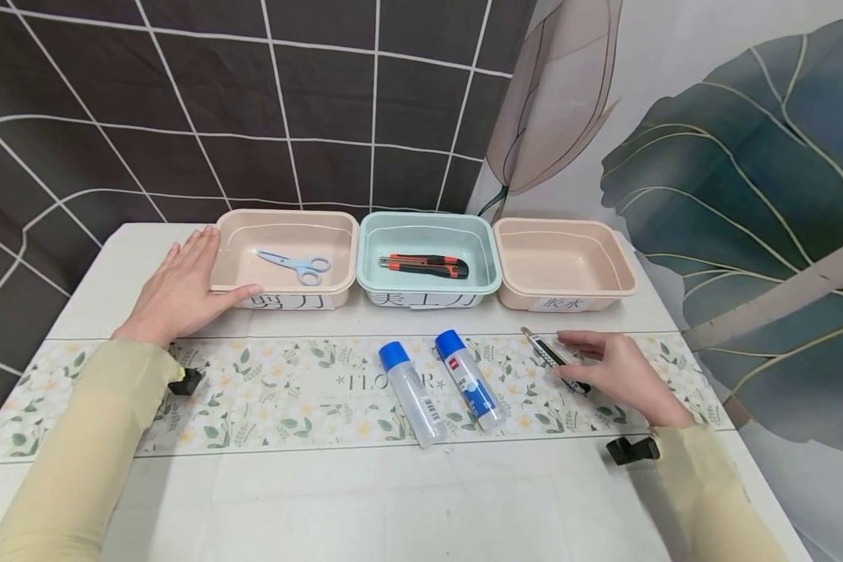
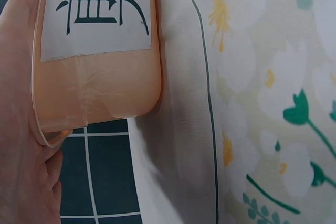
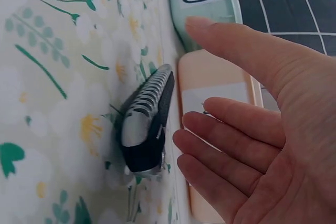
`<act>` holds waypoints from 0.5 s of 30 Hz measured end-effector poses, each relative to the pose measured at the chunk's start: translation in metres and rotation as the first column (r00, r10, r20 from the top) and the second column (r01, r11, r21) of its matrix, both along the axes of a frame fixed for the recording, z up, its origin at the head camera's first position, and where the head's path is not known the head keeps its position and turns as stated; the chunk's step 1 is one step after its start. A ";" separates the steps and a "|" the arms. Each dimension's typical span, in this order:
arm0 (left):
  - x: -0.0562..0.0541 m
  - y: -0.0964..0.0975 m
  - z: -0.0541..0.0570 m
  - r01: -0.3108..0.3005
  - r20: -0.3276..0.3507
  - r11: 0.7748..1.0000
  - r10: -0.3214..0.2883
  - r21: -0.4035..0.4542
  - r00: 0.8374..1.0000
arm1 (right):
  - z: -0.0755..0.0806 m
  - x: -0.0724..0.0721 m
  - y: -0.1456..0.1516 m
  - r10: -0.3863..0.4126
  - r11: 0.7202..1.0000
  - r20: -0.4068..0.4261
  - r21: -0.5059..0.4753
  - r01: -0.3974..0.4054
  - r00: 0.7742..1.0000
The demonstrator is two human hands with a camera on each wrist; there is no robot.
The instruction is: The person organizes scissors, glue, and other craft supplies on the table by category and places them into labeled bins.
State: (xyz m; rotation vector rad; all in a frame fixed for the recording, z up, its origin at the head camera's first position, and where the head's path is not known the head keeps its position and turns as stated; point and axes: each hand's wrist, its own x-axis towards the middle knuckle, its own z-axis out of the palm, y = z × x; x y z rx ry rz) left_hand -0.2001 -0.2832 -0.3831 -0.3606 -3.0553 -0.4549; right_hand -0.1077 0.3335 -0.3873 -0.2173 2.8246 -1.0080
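Note:
My left hand [image 1: 183, 289] rests spread on the left corner of the left pink bin [image 1: 340, 300], its thumb along the labelled front rim. Light-blue scissors [image 1: 298, 265] lie inside that bin. On the right, my right hand [image 1: 621, 371] hovers with fingers apart over a black and silver utility knife [image 1: 555, 359] lying on the floral runner. In the right wrist view the knife [image 3: 147, 121] lies beside the fingers, outside the hand. A red and black utility knife [image 1: 428, 265] sits in the middle blue bin [image 1: 428, 300].
A second pink bin [image 1: 569, 269] stands at the right end of the row. Two blue-capped glue bottles, a plain clear one [image 1: 414, 398] and a blue-labelled one [image 1: 472, 386], lie on the floral runner [image 1: 274, 406]. A dark gridded cloth [image 1: 253, 101] hangs behind the table.

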 end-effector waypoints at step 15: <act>0.000 0.000 0.000 0.002 -0.004 1.000 -0.002 0.000 1.000 | -0.010 0.005 -0.005 -0.033 0.997 -0.013 0.068 0.034 0.999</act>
